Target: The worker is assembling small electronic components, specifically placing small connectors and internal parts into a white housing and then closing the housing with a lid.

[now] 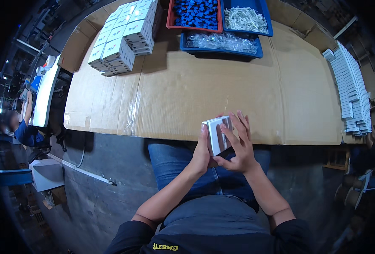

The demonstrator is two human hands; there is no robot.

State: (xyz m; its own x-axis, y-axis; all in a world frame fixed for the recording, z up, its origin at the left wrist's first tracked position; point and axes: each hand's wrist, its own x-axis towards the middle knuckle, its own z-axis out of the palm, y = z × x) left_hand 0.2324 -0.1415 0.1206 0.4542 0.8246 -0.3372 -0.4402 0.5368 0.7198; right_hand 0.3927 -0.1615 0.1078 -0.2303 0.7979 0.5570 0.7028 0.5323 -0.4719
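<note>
A small white cardboard box (215,134) is held between my two hands, over my lap at the table's near edge. My left hand (201,151) grips its left side, the thumb lying along the edge. Fingers of my right hand (241,148) press on the right face and partly cover it, while the thumb is under the lower corner. The box is tilted, and its far side is hidden.
Stacked white boxes (119,50) stand at the far left of the cardboard-covered table (187,93). Beyond are a red bin (169,21) of blue parts, a blue bin (269,29) of pale pieces, and another blue bin (238,55) of clear bags. Small boxes (351,91) line the right. A co-worker (26,133) sits left.
</note>
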